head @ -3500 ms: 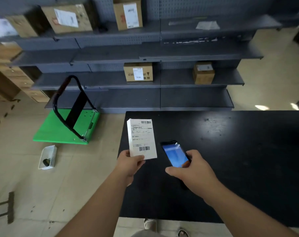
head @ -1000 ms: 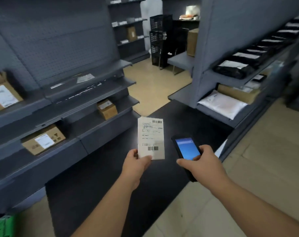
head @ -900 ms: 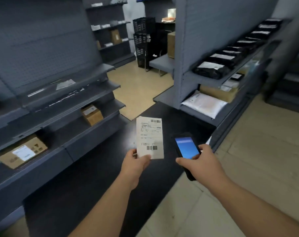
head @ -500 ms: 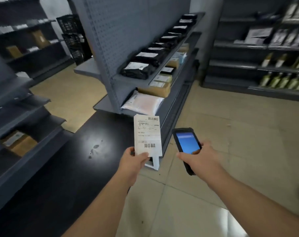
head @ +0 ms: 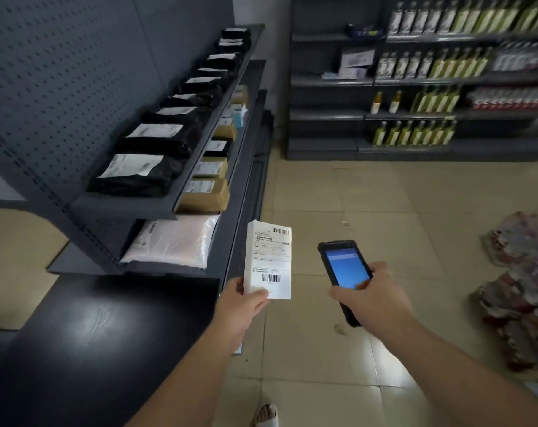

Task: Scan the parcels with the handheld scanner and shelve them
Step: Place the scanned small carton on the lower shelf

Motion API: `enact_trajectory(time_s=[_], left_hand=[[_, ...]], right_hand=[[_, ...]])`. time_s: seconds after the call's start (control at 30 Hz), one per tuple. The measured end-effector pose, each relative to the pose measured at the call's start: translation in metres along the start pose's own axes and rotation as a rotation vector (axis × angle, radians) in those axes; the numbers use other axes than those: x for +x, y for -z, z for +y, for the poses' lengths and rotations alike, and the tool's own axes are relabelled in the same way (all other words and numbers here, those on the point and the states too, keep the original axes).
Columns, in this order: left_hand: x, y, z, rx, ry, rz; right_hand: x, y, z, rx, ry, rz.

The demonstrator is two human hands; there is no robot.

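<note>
Both hands loaded: left hand point(head: 241, 306) grips parcel point(head: 267, 260), right hand point(head: 373, 295) scanner point(head: 344, 269). View swung from counter point(head: 76, 334) to shelf point(head: 132, 208) left of the hands; shelving next.

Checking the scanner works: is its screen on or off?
On: the scanner in the right hand shows a lit blue screen.

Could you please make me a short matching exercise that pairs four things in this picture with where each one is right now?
Things:
1. white parcel
2. scanner
3. black bags
4. bottles

Places:
A. top shelf on the left
B. left hand
C. far shelves at the back
D. right hand

Pairs: 1-B, 2-D, 3-A, 4-C
</note>
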State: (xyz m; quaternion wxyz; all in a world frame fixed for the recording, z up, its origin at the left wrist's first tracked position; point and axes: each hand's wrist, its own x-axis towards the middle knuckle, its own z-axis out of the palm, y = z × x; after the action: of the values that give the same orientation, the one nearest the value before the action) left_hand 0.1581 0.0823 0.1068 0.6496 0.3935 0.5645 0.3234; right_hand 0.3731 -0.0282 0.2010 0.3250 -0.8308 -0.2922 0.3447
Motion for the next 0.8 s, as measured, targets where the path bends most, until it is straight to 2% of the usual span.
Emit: enact_trajectory(time_s=[0.2,0.43,0.8], left_hand=[[0.087,-0.034,0.05,0.061,0.009,-0.127],[0.188,-0.088,0.081,0.077,0.078,-0.195],[0.345,-0.219,0.177,0.095,0.04,-0.13]], right_hand=[[0.071,0.006,-0.039,0.032,-0.073,0.085],[0.164,0.017,-0.064,0.076,-0.147,0.139],[0.38,0.078,-0.129,0.115,-0.143,0.09]])
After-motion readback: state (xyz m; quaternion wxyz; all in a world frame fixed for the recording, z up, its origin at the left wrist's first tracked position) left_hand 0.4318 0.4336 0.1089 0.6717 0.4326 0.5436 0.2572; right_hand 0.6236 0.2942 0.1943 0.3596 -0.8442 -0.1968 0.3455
